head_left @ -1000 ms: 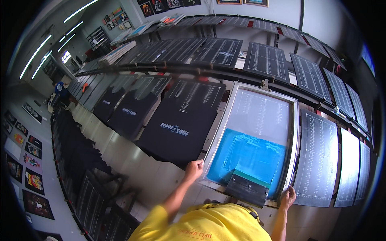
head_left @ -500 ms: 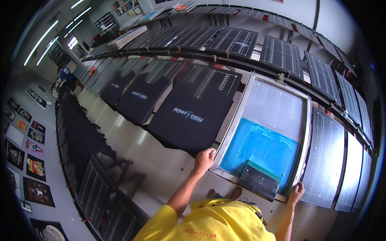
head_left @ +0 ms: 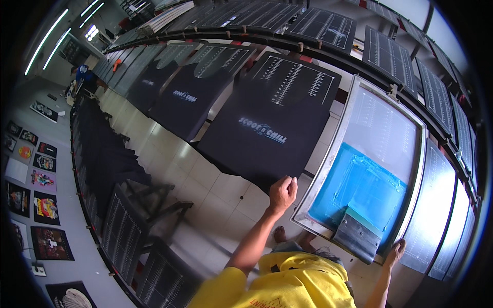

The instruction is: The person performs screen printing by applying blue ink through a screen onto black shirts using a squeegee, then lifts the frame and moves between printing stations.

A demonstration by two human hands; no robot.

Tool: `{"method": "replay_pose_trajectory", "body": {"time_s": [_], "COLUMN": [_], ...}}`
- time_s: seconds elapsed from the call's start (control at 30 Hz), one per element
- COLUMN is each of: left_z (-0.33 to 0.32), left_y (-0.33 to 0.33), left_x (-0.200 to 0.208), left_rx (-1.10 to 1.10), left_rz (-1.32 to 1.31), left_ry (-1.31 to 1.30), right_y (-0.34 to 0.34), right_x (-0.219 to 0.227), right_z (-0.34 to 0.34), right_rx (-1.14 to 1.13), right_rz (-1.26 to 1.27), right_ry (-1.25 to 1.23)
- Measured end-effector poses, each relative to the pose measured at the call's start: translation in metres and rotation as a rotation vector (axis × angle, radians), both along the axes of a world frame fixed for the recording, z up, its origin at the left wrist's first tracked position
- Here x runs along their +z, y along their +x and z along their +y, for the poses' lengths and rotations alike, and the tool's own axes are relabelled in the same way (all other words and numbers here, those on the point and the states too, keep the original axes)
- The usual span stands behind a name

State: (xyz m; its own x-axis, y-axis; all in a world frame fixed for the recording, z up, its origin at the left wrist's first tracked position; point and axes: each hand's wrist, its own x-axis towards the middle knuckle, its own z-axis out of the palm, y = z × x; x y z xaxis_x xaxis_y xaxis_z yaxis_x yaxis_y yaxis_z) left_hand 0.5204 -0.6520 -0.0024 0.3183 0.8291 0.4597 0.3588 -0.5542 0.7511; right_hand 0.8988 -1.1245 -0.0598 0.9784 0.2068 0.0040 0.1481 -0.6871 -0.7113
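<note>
A silkscreen frame [head_left: 308, 206] with a pale metal rim lies over a board at the right. Bright blue stencil covers its lower half. A squeegee [head_left: 358, 237] with a dark holder and green blade rests inside at the near end. My right hand [head_left: 396, 251] grips the frame's near right corner. My left hand [head_left: 283, 195] is closed, fingers curled, between the frame and the near hem of a black T-shirt [head_left: 262, 149]; whether it pinches anything is hidden. That shirt lies flat on a printing board, with pale blue-white lettering on its chest.
Two more printed black shirts [head_left: 181, 110] lie on boards to the left. A metal rail [head_left: 215, 37] runs behind the boards, with another row beyond. Bare grey boards [head_left: 429, 210] stand at the right. Dark shirts [head_left: 105, 154] hang along the left row, beside a pale table [head_left: 87, 246].
My left hand has come away from the frame's left side, leaving a gap beside it. My right hand stays at the near right corner. The whole view has shifted.
</note>
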Motion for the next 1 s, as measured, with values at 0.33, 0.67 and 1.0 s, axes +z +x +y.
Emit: {"method": "replay_pose_trajectory", "body": {"time_s": [0.33,0.67,1.0], "left_z": [0.000,0.002,0.008], "left_y": [-0.002,-0.005,-0.004], "left_x": [-0.004,-0.008,-0.004], "left_rx": [-0.015,-0.078,-0.081], "left_rz": [0.158,0.144,0.103], "left_ry": [0.037,0.022,0.031], "right_y": [-0.010,-0.018,-0.015], "right_x": [0.009,0.020,0.012], "right_z": [-0.001,-0.004,-0.013], "right_rx": [-0.027,-0.060,-0.083], "right_rz": [-0.103,-0.112,-0.119], "right_ry": [-0.107,-0.232,-0.190]}}
